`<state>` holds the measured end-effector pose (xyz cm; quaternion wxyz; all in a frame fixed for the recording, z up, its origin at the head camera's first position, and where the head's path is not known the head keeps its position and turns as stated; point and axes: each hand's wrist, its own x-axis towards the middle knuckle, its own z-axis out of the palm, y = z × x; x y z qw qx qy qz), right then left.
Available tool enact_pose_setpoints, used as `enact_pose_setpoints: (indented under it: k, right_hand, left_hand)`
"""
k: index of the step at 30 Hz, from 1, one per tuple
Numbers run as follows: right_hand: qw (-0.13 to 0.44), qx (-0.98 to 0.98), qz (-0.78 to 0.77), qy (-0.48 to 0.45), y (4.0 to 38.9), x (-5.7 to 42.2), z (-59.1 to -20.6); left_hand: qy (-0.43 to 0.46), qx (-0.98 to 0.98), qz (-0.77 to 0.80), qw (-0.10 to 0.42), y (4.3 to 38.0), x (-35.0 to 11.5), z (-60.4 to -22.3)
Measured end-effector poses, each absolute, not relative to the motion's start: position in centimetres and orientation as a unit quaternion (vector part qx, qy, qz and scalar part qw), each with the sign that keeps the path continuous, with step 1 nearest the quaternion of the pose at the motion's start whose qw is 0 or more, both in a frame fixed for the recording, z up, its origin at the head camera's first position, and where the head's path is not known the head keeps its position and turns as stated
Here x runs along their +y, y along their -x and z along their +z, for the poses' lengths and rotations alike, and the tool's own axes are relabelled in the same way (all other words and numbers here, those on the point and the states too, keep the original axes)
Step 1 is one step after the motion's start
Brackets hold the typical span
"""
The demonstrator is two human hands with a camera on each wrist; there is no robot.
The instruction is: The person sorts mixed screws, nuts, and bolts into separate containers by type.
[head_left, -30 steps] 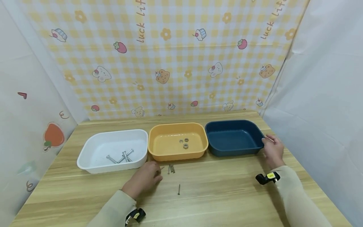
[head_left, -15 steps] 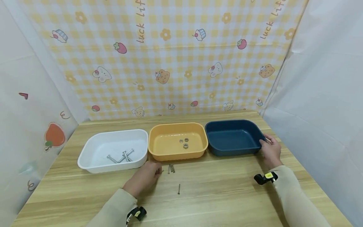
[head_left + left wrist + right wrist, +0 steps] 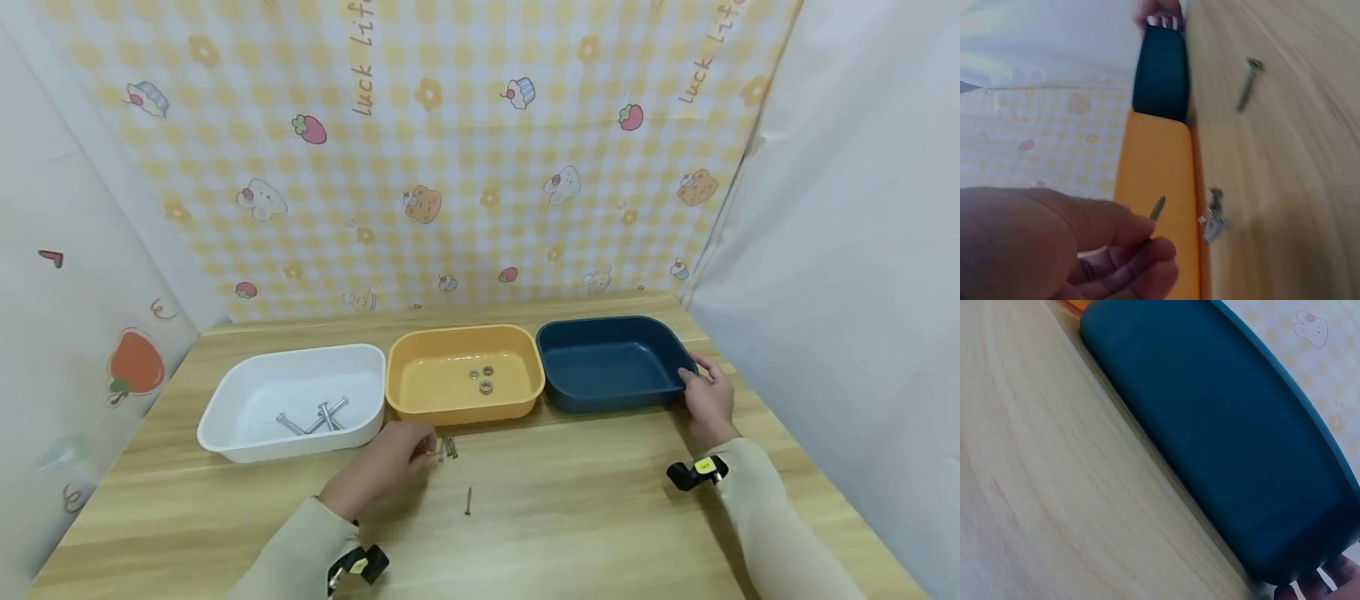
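My left hand (image 3: 384, 468) pinches a small screw (image 3: 1158, 207) between thumb and forefinger, its pointed tip sticking up in the left wrist view. The hand is just in front of the gap between the white tray (image 3: 292, 451) and the yellow tray (image 3: 465, 415). Beside its fingertips lies a little cluster of screws (image 3: 450, 447) on the table. One lone screw (image 3: 468, 501) lies nearer to me. At the far right, my right hand (image 3: 711, 407) grips the end of the dark blue tray (image 3: 611, 400), thumb at the rim and fingers against the outer wall.
The three trays stand in a row on the wooden table (image 3: 570, 517). Several long bolts (image 3: 327, 417) lie in the white tray, and three nuts (image 3: 486, 387) in the yellow one. A checked cloth (image 3: 465, 167) hangs behind; pale sheets flank both sides.
My left hand has shifted slightly right toward the screw cluster, still pinching the screw. My right hand has moved a little left, its thumb further over the blue tray's rim. The head view has shifted slightly.
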<state>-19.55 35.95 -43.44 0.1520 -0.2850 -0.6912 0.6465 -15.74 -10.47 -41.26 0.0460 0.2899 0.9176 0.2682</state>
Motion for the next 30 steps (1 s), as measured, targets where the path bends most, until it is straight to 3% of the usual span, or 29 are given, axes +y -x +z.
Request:
enact_pose_setpoints:
  k: [5, 17, 30]
  right_hand:
    - [0.159, -0.679, 0.66, 0.278, 19.6, 36.1, -43.1]
    - [0.158, -0.669, 0.682, 0.25, 19.3, 36.4, -43.4]
    - [0.133, -0.66, 0.714, 0.194, 18.6, 36.6, -44.8]
  left_hand:
    - [-0.334, 0.889, 0.313, 0.031, 16.1, -8.9, -39.8]
    - [-0.34, 0.858, 0.377, 0.079, 18.3, -4.5, -38.7]
    - [-0.292, 0.852, 0.417, 0.122, 21.1, 0.4, -37.8]
